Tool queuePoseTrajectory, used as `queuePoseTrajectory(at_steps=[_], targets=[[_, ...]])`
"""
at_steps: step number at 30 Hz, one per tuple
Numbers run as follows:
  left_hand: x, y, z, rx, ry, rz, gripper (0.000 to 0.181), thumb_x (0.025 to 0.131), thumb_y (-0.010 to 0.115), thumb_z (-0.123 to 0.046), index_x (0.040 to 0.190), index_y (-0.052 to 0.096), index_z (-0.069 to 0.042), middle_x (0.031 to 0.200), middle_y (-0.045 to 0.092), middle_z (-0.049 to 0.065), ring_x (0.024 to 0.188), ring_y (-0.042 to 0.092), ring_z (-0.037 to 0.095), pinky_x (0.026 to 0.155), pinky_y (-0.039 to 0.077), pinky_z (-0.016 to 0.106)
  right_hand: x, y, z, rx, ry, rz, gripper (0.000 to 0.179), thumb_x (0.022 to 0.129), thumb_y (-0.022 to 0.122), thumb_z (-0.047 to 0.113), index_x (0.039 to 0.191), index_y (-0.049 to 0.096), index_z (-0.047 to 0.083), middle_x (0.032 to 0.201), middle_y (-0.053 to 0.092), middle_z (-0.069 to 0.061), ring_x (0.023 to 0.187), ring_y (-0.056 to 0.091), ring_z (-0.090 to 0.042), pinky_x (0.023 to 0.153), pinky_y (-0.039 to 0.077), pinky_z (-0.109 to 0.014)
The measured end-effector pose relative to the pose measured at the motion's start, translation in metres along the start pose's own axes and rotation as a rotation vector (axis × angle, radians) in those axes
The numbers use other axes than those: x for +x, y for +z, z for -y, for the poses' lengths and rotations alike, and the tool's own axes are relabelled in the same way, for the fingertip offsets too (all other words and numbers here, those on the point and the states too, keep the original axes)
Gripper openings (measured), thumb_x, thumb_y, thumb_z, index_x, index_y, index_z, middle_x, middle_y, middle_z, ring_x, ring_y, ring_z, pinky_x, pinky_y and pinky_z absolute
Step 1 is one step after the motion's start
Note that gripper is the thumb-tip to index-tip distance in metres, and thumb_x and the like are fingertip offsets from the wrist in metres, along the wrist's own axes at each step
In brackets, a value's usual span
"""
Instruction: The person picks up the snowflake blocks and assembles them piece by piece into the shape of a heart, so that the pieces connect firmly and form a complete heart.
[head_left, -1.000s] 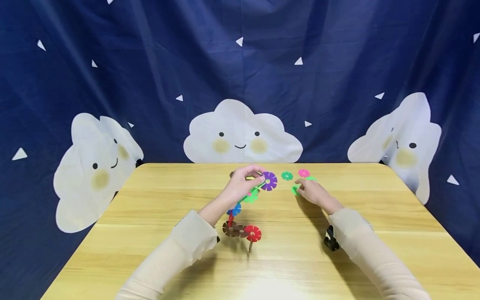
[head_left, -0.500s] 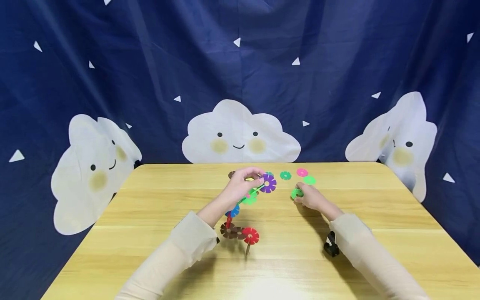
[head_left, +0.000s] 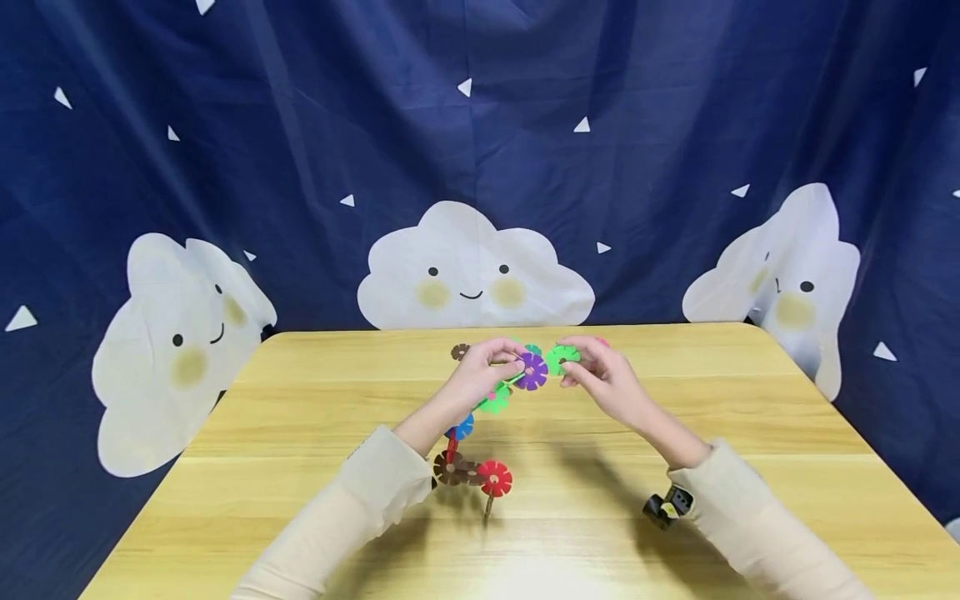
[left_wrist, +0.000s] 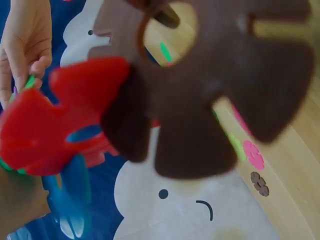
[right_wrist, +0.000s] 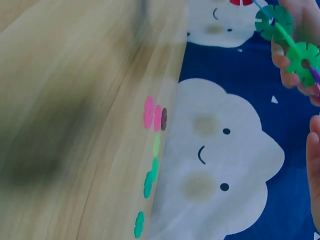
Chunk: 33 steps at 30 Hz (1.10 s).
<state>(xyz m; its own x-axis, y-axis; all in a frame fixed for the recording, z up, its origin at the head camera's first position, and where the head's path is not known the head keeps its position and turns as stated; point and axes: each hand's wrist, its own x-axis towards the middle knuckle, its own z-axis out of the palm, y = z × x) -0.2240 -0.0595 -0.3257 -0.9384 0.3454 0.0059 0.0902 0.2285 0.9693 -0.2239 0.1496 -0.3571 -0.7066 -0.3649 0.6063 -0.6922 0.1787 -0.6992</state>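
Observation:
My left hand pinches a chain of linked, notched plastic flower discs close to its purple disc. Below that hand the chain runs down through a light green disc, a blue disc, brown discs and a red disc. Between thumb and fingers, my right hand holds a single green disc just right of the purple one, with a small gap. A blurred brown disc and red disc fill much of the left wrist view.
Loose discs lie along the table's far side, among them a brown disc, a teal disc and pink discs. The wooden table ends at a dark blue curtain. A black wrist camera hangs under the right sleeve.
My right hand has picked the green disc off the table and carried it up and left, beside the purple disc. The left hand still holds the chain at nearly the same place.

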Motion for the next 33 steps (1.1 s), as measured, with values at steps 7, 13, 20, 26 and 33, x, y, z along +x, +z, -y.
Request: queuePoseTrajectory(at_steps=[7,13,20,26,33], targets=[[0.0,0.001,-0.001,0.003,0.016,0.014,0.019,0.088,0.056,-0.006,0.107,0.059,-0.002,0.091,0.063,0.008,0.082,0.057,0.014,0.075,0.049,0.032,0.0,-0.001,0.0,-0.112,-0.282,-0.076,0.034,0.073,0.056,-0.025,0.103,0.058,-0.011,0.082,0.063,-0.02,0.058,0.061,-0.017,0.059,0.051,-0.017],[0.0,0.0,0.0,0.017,0.016,0.04,0.02,0.088,0.057,-0.007,0.107,0.06,-0.002,0.095,0.063,0.01,0.079,0.059,0.013,0.066,0.05,0.027,0.004,-0.005,0.001,-0.271,-0.472,-0.05,0.02,0.084,0.057,-0.007,0.104,0.06,-0.006,0.089,0.065,-0.019,0.059,0.06,-0.017,0.058,0.05,-0.02],[0.0,0.002,-0.004,0.048,0.002,0.091,0.021,0.089,0.056,-0.009,0.109,0.06,-0.003,0.102,0.062,0.012,0.064,0.054,0.012,0.046,0.038,0.02,0.003,-0.006,-0.001,-0.355,-0.521,-0.015,0.027,0.095,0.046,0.018,0.106,0.061,-0.001,0.075,0.063,-0.006,0.061,0.058,-0.013,0.059,0.049,-0.02],[-0.002,0.004,-0.007,-0.045,-0.039,0.103,0.02,0.088,0.057,-0.002,0.106,0.061,0.004,0.095,0.063,0.014,0.068,0.059,0.01,0.068,0.054,0.031,0.003,-0.004,0.001,-0.343,-0.573,-0.011,0.023,0.095,0.047,0.016,0.106,0.063,0.003,0.067,0.055,-0.003,0.058,0.049,-0.009,0.055,0.045,-0.017],[-0.004,0.007,-0.012,-0.005,-0.007,0.102,0.014,0.086,0.058,0.002,0.098,0.061,0.007,0.09,0.06,0.009,0.076,0.056,0.01,0.07,0.052,0.024,0.007,-0.003,0.004,-0.288,-0.639,0.018,0.022,0.095,0.046,0.013,0.1,0.065,0.001,0.069,0.058,-0.004,0.057,0.049,-0.01,0.054,0.045,-0.017]])
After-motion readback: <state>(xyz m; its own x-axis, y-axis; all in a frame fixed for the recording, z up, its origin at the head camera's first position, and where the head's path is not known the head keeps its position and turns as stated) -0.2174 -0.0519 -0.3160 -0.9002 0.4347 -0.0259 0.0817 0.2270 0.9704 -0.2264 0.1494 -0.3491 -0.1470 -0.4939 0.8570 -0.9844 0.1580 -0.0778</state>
